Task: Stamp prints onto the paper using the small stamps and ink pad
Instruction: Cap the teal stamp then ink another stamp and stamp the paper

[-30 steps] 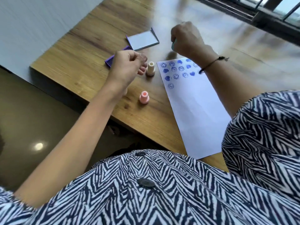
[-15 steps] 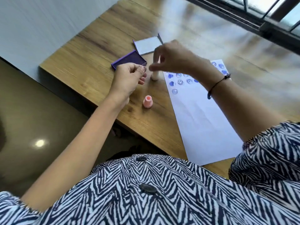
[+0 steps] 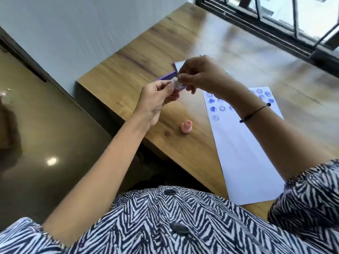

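Both hands meet above the table, over the purple ink pad (image 3: pixel 166 78), which they mostly hide. My left hand (image 3: pixel 157 99) and my right hand (image 3: pixel 200 76) pinch a small whitish stamp (image 3: pixel 175 83) between their fingertips. A pink stamp (image 3: pixel 186 126) stands upright on the wooden table (image 3: pixel 128 74) below the hands. The white paper (image 3: pixel 244 154) lies to the right, with several blue smiley and heart prints (image 3: pixel 222 108) at its far end. A bit of a green stamp (image 3: pixel 227 72) shows behind my right hand.
The ink pad's open lid (image 3: pixel 178 64) lies behind the hands. The table's left edge drops to a brown floor (image 3: pixel 45 134). A dark window frame (image 3: pixel 275 32) runs along the far right.
My right hand picked the whitish stamp up off the table and brought it to my left hand. The head camera tilted, shifting the scene right and down.
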### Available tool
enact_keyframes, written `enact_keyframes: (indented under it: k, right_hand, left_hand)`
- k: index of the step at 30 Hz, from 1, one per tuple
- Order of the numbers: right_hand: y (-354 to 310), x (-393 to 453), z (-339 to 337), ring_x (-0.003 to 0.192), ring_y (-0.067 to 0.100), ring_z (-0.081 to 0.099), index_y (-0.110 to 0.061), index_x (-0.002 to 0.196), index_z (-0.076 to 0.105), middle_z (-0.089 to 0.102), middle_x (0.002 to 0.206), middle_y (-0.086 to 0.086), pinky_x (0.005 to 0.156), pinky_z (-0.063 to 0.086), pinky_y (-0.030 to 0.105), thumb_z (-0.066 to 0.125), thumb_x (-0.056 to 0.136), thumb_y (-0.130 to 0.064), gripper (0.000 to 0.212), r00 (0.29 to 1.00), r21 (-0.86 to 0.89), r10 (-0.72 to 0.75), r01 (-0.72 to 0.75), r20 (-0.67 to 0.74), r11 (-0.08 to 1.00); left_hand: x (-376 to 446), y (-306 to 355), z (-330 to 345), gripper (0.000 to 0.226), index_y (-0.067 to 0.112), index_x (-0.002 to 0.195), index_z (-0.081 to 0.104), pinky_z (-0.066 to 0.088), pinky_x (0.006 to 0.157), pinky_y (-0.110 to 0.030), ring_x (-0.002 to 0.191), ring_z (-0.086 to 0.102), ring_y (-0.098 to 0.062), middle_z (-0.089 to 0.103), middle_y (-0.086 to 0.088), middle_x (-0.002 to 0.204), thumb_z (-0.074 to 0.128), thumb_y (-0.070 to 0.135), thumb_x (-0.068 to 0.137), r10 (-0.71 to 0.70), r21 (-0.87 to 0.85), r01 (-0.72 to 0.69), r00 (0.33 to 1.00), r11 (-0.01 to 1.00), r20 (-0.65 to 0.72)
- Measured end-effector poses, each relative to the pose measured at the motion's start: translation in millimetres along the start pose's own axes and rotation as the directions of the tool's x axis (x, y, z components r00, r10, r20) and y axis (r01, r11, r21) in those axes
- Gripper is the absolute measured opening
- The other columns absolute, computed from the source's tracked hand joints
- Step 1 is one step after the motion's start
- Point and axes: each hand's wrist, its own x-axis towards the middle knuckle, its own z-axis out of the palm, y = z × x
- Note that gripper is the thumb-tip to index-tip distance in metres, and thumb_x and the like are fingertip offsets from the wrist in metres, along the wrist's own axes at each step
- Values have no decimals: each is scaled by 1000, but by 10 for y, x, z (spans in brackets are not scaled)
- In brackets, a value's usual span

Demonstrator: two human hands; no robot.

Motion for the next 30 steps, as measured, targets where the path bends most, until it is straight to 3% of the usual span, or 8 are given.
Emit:
enact_keyframes:
  k: [3,5,10,15,21,23,27,30]
  right_hand:
    - [85,-9,34,47,17,56,-16,67,61,62,53,0,45,47,25,63,83,-14,16,1000,15,16,-16,6,1000]
    - [32,28,61,41,9,53,-20,64,62,60,47,-7,41,45,20,64,82,-14,19,1000,14,19,-19,-11,1000]
    - [-125,126,94,51,12,53,-11,79,67,59,58,-2,51,47,27,63,82,-14,6,1000,-51,21,-21,-7,998]
    - [-255,143,155,66,13,56,-4,92,67,62,74,4,66,46,24,60,83,-8,13,991,-167,-110,96,-73,981]
    - [-190,292,101,49,3,42,-7,85,68,55,61,-4,50,30,7,56,77,-2,15,943,-215,-209,155,-259,964]
    - [-122,373,45,55,1,51,-4,85,68,62,62,-6,51,34,11,54,74,0,18,954,-315,-226,157,-198,936]
    - [33,437,249,81,36,59,3,87,65,66,90,23,66,45,39,49,73,1,22,977,-560,-204,200,56,804]
    - [112,441,417,82,37,58,3,88,63,63,94,22,63,41,40,46,78,0,20,971,-664,-202,237,131,709]
  left_hand:
    - [-21,-24,20,14,9,74,64,49,55,-16,53,57,-8,64,4,56,57,12,85,-3,-10,3,1000,1000,-19]
    - [-10,7,-31,15,8,71,64,44,53,-19,53,54,-11,62,0,56,58,13,85,4,-13,-4,999,1000,-49]
    - [38,40,-112,15,9,70,65,46,59,-19,57,55,-13,60,-7,68,61,15,83,2,-78,-9,996,997,-92]
    - [97,60,-155,11,5,75,61,50,62,-18,56,58,-10,59,-8,70,57,8,85,-28,-223,0,992,975,-125]
    - [156,14,-277,18,5,62,58,49,50,-14,47,57,-10,59,-3,53,57,0,79,-153,-362,86,975,928,-160]
    - [145,-82,-324,16,5,64,57,48,52,-14,50,56,-10,55,-6,61,56,1,78,-157,-306,96,970,947,-184]
    - [152,-228,-306,11,5,77,61,50,62,-19,60,57,-10,61,-2,70,56,12,84,8,-38,-18,970,999,-243]
    - [174,-302,-296,21,0,96,62,51,66,-18,64,60,-4,64,3,79,55,17,85,97,77,-77,953,994,-288]
